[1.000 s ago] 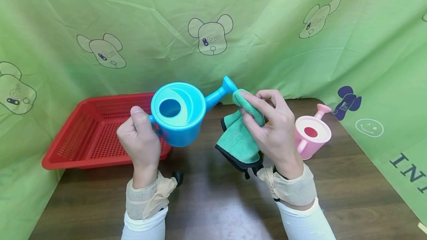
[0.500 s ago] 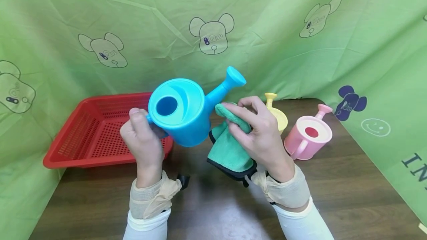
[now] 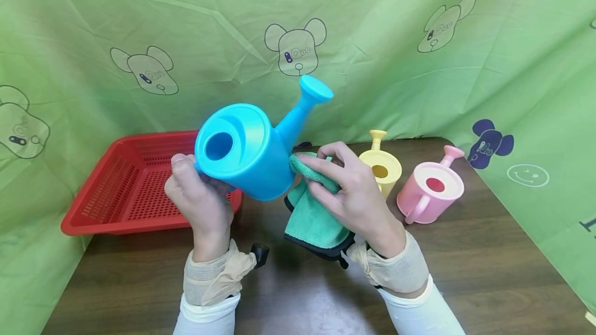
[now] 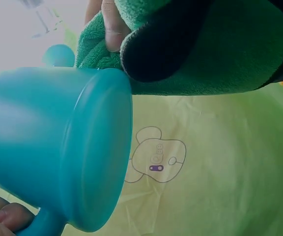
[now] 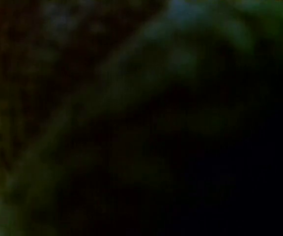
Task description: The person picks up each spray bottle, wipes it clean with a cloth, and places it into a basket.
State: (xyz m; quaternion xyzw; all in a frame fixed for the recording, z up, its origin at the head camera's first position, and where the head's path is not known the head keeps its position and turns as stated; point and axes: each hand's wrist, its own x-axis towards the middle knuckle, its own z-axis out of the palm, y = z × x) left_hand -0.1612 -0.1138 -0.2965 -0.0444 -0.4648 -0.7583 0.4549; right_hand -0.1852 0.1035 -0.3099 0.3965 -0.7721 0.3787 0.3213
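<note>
A blue watering can point(image 3: 265, 164) is held up in the air, tilted with its spout raised toward the back right. My left hand point(image 3: 200, 195) grips it by the handle on its left side, thumb on top. My right hand point(image 3: 354, 190) pinches a green cloth point(image 3: 316, 221) with a black edge, and the bunched part touches the can's right side below the spout. In the left wrist view the cloth point(image 4: 97, 49) meets the can point(image 4: 48, 132) near its base rim. The right wrist view is too dark and blurred to make out.
A red perforated basket point(image 3: 93, 190) sits at the left on the brown wooden table point(image 3: 493, 262). At the right stand a yellow watering can point(image 3: 388, 162) and a pink watering can point(image 3: 430, 198). A green printed curtain point(image 3: 372, 81) hangs behind.
The blue can has tipped further, its spout rising. My right hand has brought the cloth left and down from the spout's head to the can's side, uncovering the yellow can.
</note>
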